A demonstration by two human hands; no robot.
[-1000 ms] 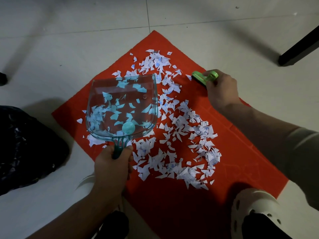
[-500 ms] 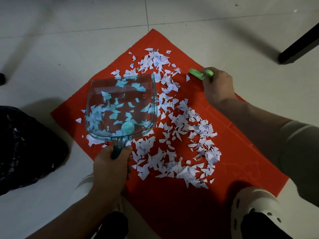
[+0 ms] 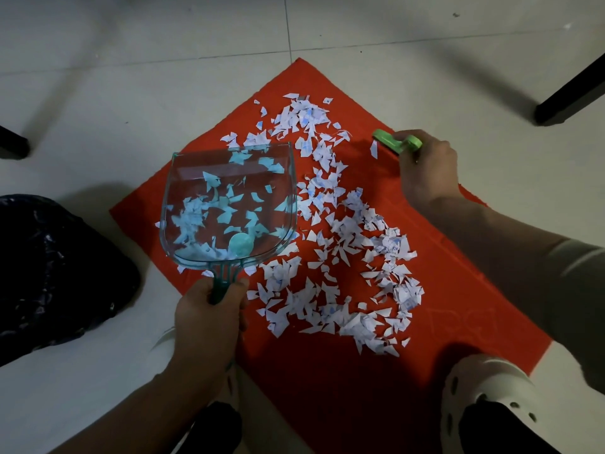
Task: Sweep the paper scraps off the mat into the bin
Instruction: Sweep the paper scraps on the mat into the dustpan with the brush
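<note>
A red mat [image 3: 343, 381] lies on the pale tiled floor, strewn with several white paper scraps [image 3: 347, 237]. My left hand [image 3: 209, 319] grips the teal handle of a clear dustpan [image 3: 229, 204], which rests on the mat's left part with scraps showing through it. My right hand [image 3: 425, 172] is closed on a green hand brush [image 3: 397, 142] at the mat's far right edge, just right of the scrap pile. A dark bin bag [image 3: 49, 273] sits at the left, off the mat.
A white clog [image 3: 484, 388] on my foot rests on the mat's near right corner. Black furniture legs stand at the far right [image 3: 569, 96] and the far left [image 3: 13, 142]. Tile floor surrounds the mat.
My right hand with the green brush has slid slightly away and to the left along the mat's far edge. The dustpan and my left hand have stayed put.
</note>
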